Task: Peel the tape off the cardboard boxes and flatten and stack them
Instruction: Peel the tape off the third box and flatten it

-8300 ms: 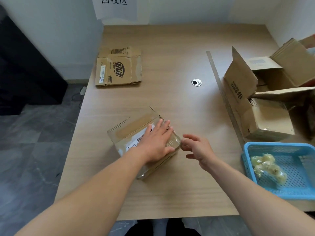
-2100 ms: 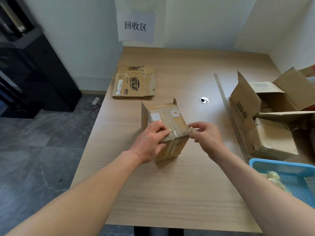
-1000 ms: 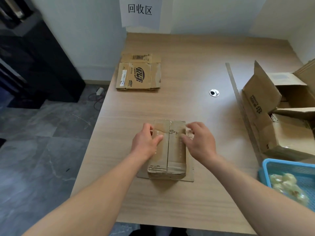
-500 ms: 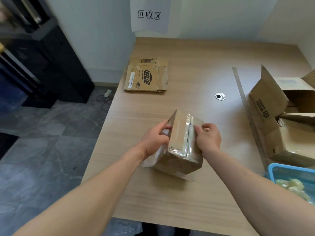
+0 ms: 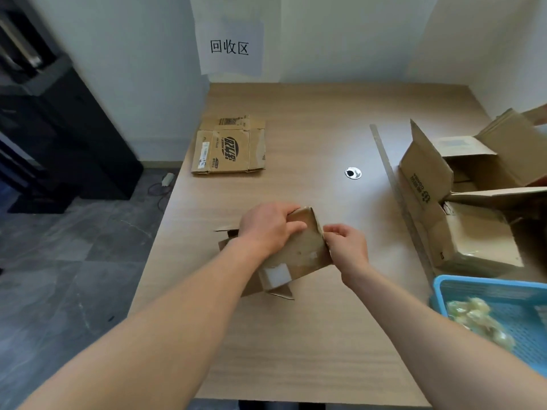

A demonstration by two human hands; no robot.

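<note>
Clearly the work is only partly done. The person's left hand grips the far top edge of a small box, with the fingers curled over it. The right hand pinches the near edge of the same box; whether tape is between those fingertips I cannot tell. Far beyond the left hand, some flat boxes already lie stacked. Outside the right hand, several open boxes wait, not yet flattened. Nearer than that hand, a blue basket holds crumpled tape. A wall sign reads 回收区. The top flat box has bold dark print, too blurred to read. The white label on the small box is unreadable too.
</note>
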